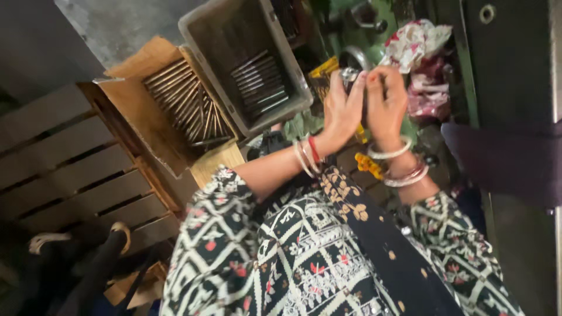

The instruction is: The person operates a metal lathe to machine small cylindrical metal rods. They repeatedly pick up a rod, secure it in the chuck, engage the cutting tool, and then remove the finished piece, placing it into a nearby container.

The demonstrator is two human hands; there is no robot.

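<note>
I log: left hand and right hand raised together, fingers curled round small shiny metal part held between them, part mostly hidden. Landmark: grey plastic bin, rods inside, just left of hands. Cardboard box of metal rods touching bin's left side. Wooden pallet beyond box. Red-white cloth right of hands, far side from bin

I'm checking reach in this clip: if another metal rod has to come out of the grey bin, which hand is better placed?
Probably the left hand. Both hands meet around a small metal part, but the left is on the side of the grey bin and its rods. The right hand would have to cross over.
</note>
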